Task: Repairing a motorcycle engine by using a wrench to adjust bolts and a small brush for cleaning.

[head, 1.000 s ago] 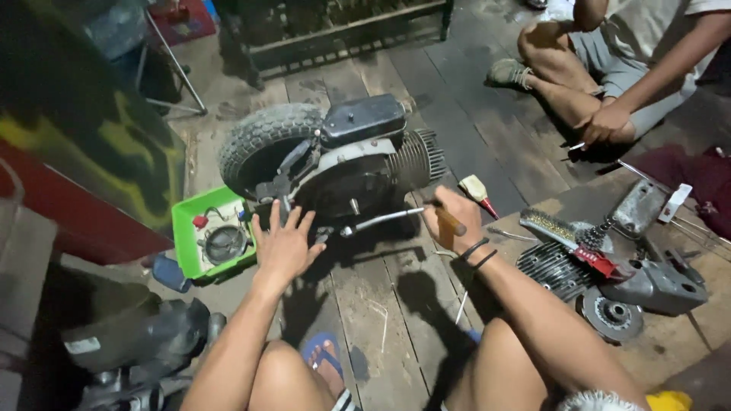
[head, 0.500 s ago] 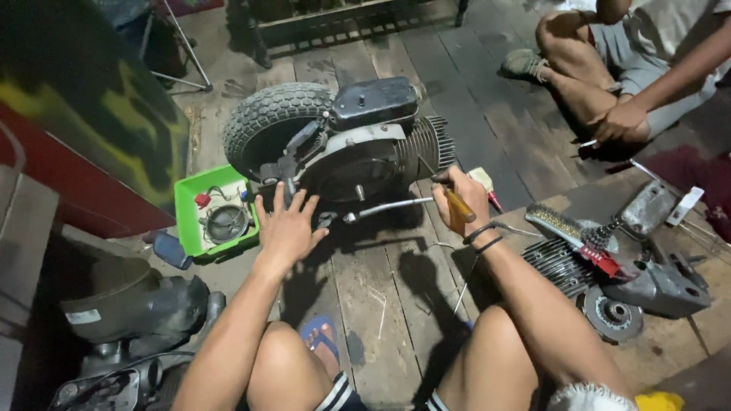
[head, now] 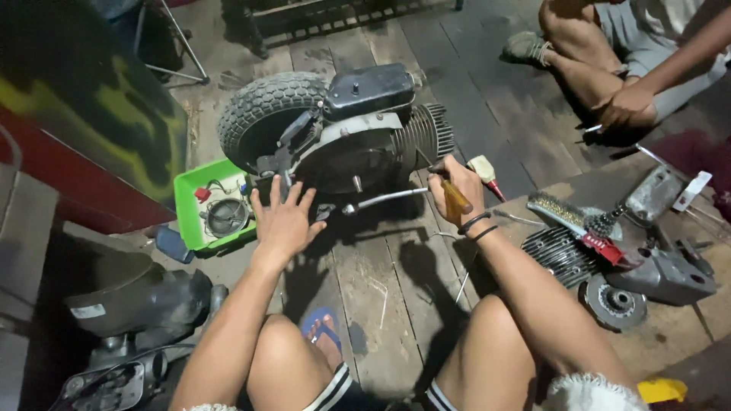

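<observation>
Amber-handled screwdriver (head: pixel 455 199) in right hand (head: pixel 455 186) (engine-side)

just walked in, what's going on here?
A person sits on a plank floor working on a small engine with a knobby wheel still attached. The left hand is spread flat against the engine's lower front. The right hand has its grip closed around an amber-handled screwdriver, tip toward the finned cylinder. A green tray of small parts sits beside the wheel. To the right lie a wire brush and loose engine parts. A second person sits farther back.
</observation>
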